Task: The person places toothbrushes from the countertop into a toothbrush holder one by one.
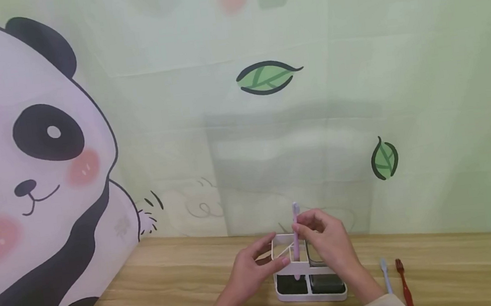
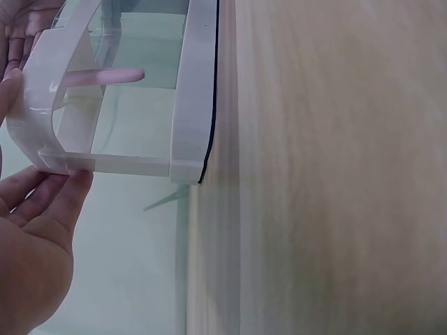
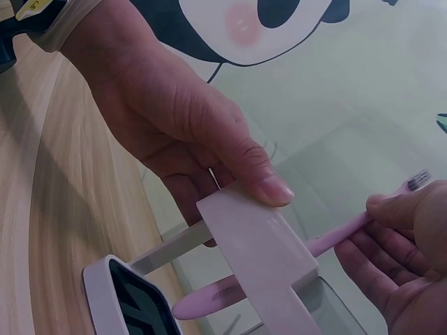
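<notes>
A white toothbrush holder (image 1: 312,297) with a dark base stands on the wooden table. My right hand (image 1: 328,239) pinches a pink toothbrush (image 1: 296,243) near its bristle end, bristles up. The brush passes down through an upper slot of the holder; its rounded handle end (image 3: 206,299) hangs below the top frame, above the base. My left hand (image 1: 252,272) grips the left side of the holder's top frame (image 3: 255,241), thumb in front and fingers behind. In the left wrist view, the pink handle (image 2: 105,76) shows beneath the frame.
Right of the holder lie a blue toothbrush (image 1: 385,276) and a dark red toothbrush (image 1: 404,286) on the table (image 1: 458,260). A clear cup (image 3: 335,307) sits in the holder's right part. Behind the table hangs a pale green cloth (image 1: 167,106) with a panda print.
</notes>
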`<state>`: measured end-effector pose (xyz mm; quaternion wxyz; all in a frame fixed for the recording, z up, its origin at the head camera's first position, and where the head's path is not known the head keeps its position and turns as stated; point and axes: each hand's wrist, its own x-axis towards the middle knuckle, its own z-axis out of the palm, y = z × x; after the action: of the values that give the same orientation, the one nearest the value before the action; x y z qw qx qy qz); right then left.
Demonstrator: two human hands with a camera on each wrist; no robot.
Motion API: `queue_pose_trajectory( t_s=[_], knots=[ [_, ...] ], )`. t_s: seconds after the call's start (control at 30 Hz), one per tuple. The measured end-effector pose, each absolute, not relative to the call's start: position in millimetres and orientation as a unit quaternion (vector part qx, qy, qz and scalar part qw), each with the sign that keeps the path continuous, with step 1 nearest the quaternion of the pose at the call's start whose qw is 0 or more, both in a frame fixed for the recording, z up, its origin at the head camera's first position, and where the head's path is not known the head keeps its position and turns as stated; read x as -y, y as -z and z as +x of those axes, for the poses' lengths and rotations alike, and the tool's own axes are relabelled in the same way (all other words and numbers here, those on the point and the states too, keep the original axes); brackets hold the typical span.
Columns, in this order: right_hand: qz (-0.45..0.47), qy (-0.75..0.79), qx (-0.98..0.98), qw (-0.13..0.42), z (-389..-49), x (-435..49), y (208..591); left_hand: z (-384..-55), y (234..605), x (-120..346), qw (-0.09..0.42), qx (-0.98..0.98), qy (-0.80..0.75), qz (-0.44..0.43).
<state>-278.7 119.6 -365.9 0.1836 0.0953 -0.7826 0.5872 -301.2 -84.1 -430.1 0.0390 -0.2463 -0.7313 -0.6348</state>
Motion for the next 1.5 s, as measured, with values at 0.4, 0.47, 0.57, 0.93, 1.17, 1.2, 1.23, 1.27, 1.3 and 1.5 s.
queue_pose_trajectory(
  t_s=[0.4, 0.47, 0.57, 0.93, 1.17, 1.2, 1.23, 1.27, 1.3, 1.5],
  knots=[
    [0.099, -0.57, 0.799, 0.165, -279.6, -118.5, 371.9, -300.7, 429.5, 84.5, 0.036, 0.735, 0.631, -0.245],
    [0.102, -0.568, 0.801, 0.162, -279.6, -118.5, 372.5, -301.0, 429.5, 84.5, 0.034, 0.737, 0.63, -0.242],
    [0.104, -0.564, 0.804, 0.157, -279.6, -118.2, 373.6, -301.8, 430.4, 84.4, 0.033, 0.741, 0.627, -0.239],
    [0.113, -0.55, 0.813, 0.152, -279.6, -118.1, 375.2, -303.2, 432.2, 83.2, 0.033, 0.74, 0.628, -0.238],
    [0.13, -0.546, 0.811, 0.161, -282.7, -116.4, 376.8, -302.4, 430.1, 84.4, 0.035, 0.743, 0.624, -0.238],
    [0.133, -0.544, 0.812, 0.163, -283.1, -116.2, 377.1, -302.3, 430.0, 84.5, 0.033, 0.744, 0.624, -0.237],
    [0.135, -0.543, 0.813, 0.164, -283.4, -116.0, 377.4, -302.1, 429.8, 84.7, 0.034, 0.744, 0.623, -0.24],
    [0.136, -0.541, 0.814, 0.165, -283.6, -115.9, 377.7, -301.9, 429.5, 84.7, 0.033, 0.744, 0.623, -0.24],
    [0.137, -0.539, 0.814, 0.167, -283.7, -115.8, 377.8, -301.6, 429.3, 84.8, 0.034, 0.743, 0.623, -0.243],
    [0.138, -0.535, 0.817, 0.167, -283.6, -115.4, 378.3, -300.9, 429.7, 84.6, 0.035, 0.743, 0.623, -0.243]
  ],
)
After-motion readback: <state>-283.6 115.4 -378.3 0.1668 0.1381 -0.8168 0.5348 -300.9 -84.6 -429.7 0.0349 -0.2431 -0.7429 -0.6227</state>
